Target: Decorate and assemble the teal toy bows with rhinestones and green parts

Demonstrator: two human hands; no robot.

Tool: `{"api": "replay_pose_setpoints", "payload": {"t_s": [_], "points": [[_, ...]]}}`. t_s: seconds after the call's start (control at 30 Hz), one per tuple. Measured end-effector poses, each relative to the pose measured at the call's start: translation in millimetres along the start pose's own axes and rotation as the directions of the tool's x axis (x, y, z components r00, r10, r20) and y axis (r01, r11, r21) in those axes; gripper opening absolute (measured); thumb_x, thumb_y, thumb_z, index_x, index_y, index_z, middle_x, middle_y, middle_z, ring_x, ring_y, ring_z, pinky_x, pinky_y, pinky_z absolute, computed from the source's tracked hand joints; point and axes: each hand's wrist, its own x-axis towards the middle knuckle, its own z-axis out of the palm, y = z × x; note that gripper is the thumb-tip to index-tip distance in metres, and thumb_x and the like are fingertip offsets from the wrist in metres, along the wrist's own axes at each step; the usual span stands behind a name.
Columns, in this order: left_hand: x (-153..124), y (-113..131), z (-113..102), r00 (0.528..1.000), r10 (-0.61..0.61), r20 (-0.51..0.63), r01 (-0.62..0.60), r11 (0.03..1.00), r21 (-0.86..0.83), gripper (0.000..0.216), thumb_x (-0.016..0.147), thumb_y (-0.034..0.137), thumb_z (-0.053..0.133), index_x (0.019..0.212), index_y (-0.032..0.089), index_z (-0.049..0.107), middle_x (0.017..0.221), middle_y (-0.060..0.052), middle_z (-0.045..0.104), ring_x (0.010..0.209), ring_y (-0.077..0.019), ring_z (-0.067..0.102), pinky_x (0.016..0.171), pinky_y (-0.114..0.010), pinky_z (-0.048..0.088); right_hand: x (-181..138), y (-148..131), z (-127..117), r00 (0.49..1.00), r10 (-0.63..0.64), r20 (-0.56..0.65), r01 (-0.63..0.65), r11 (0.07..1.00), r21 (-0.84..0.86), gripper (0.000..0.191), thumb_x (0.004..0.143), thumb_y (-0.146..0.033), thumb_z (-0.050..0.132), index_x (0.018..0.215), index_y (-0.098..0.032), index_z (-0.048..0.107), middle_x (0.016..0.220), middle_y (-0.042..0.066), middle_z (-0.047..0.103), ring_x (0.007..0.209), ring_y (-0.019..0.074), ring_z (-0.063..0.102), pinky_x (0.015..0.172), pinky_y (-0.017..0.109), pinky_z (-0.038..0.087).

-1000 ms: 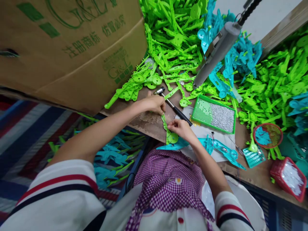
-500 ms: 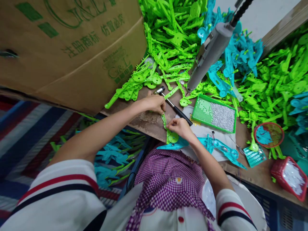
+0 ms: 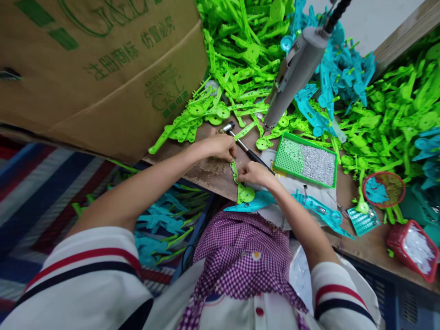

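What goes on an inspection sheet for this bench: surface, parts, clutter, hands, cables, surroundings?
Surface: brown tabletop, scuffed; white cloth partly under green tray.
Job's things: lime-green plastic part with a round disc, near the table edge.
Clutter: heaped lime-green parts and blue parts; hammer; small silvery pieces in the tray.
Hands: left hand pinches the part's far end; right hand at its side, grip hidden.
Cables: black coiled cord atop grey power screwdriver.
Surroundings: cardboard box left; red-white-blue striped sheet below it.
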Motion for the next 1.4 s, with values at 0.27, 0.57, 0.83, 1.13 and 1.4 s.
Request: {"api": "replay_pose_setpoints", "payload": {"t_s": [0.27,0.57,0.83,1.13,1.4], "points": [[1,-1,3,1.000,0.014,-0.016,-0.014,1.000,-0.012,0.018,0.074,0.036,0.076,0.090,0.028,0.080,0.099,-0.001,0.078,0.098,-0.0230,0.066,0.092,-0.035,0.037,1,-9,-12,0.993,0.024,0.117,-0.021,0.999,-0.024,0.015,0.078,-0.033,0.073,0.076,-0.019,0.076,0.065,0.001,0.067,0.064,0.0134,0.058,0.061,0.026,0.036],[5,-4,7,0.998,0.042,-0.045,-0.042,0.999,0.000,0.016,0.072,0.037,0.075,0.085,0.029,0.080,0.088,0.000,0.078,0.090,-0.0217,0.065,0.089,-0.034,0.037,13,-14,-14,0.970,0.028,0.241,-0.039,0.999,0.038,0.018,0.078,-0.021,0.072,0.061,-0.019,0.067,0.053,-0.001,0.066,0.057,0.0143,0.064,0.061,0.024,0.043],[-5,-1,10,0.997,0.008,-0.077,-0.007,1.000,0.012,0.017,0.077,0.037,0.074,0.092,0.030,0.080,0.102,-0.002,0.078,0.100,-0.0261,0.065,0.090,-0.036,0.036,-16,0,4,0.998,-0.035,-0.051,0.034,0.999,-0.016,0.019,0.088,-0.040,0.067,0.088,-0.023,0.072,0.086,0.004,0.077,0.086,0.0195,0.071,0.073,0.027,0.047],[-11,-1,15,0.995,0.012,-0.102,-0.008,0.999,0.039,0.017,0.082,0.033,0.069,0.095,0.029,0.079,0.114,-0.003,0.075,0.107,-0.0279,0.064,0.091,-0.038,0.034,-11,-20,27,0.958,0.048,-0.283,-0.086,0.989,-0.120,0.044,0.096,-0.056,0.052,0.103,-0.018,0.071,0.104,0.016,0.076,0.100,0.0292,0.072,0.082,0.036,0.052],[-19,0,27,0.979,0.037,-0.202,-0.037,0.999,0.001,0.021,0.084,0.030,0.066,0.100,0.029,0.078,0.121,-0.006,0.072,0.116,-0.0310,0.060,0.099,-0.043,0.035,8,-16,5,0.989,0.090,-0.114,-0.097,0.994,-0.057,0.035,0.087,-0.051,0.061,0.102,-0.022,0.074,0.110,0.013,0.077,0.106,0.0323,0.071,0.087,0.040,0.053]]}}
